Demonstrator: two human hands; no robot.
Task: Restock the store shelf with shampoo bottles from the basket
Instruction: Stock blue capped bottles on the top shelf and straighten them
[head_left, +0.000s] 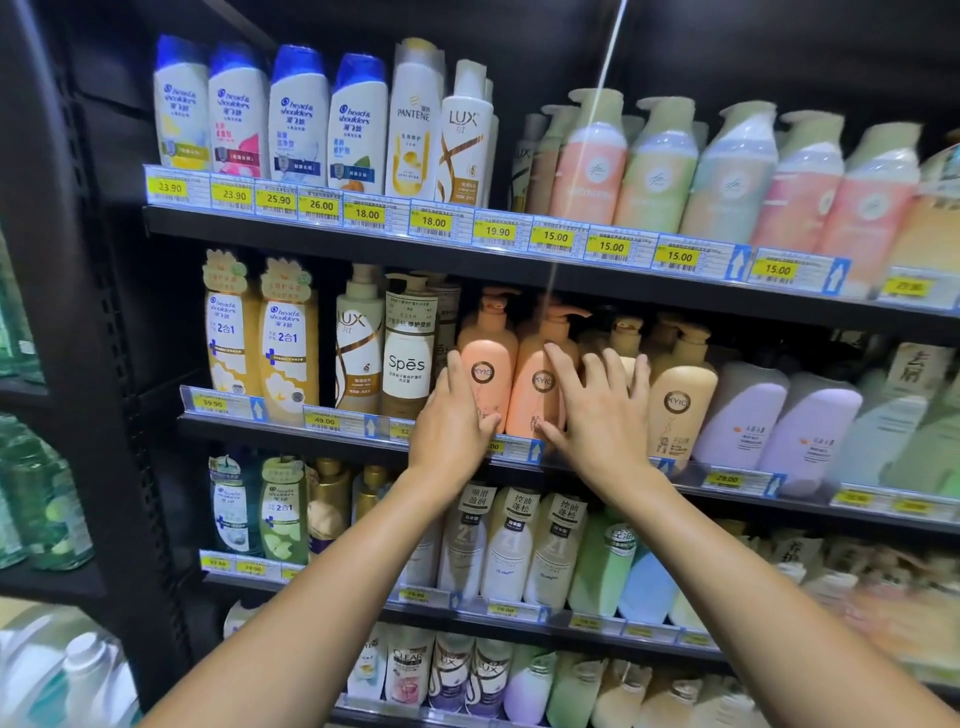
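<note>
- Where a black store shelf (291, 435) carries shampoo above yellow price tags (323, 421), two peach pump bottles stand at its front edge.
- Left hand (449, 421), fingers straight, lies against the left peach bottle (488, 358).
- Right hand (602, 415), fingers spread wide, presses the right peach bottle (535, 405).
</note>
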